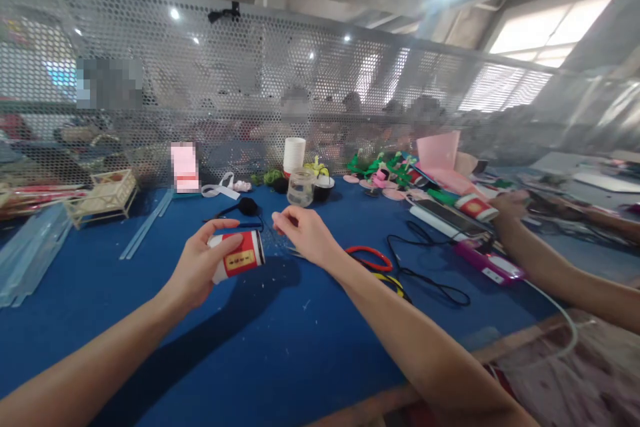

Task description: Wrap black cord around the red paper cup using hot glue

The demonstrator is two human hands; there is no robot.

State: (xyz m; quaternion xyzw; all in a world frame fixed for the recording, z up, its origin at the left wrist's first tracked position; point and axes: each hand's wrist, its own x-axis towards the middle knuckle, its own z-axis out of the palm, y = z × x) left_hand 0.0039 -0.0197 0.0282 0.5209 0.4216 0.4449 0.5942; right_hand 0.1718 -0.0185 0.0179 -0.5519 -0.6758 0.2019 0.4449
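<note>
My left hand [197, 265] is wrapped round a small red and white paper cup [241, 255] with a gold label. The cup lies on its side in the grip, its black-edged end facing right, above the blue table. A little to the right, my right hand [305, 233] has thumb and fingers pinched together; what they hold, if anything, is too small to make out. A clear plastic jar [301, 188] stands just beyond this hand. Below the right wrist lies a tool with red handles [373, 257], partly hidden by my forearm, next to a yellow handle [389, 282].
At right, a co-worker's hand [510, 207] is by another red paper cup [475, 207]. A black cable [425, 280], a phone [450, 217] and a purple device [490, 263] lie nearby. Clear strips [37, 253] and a small cream rack [105, 197] are left; stacked white cups [294, 155] stand behind.
</note>
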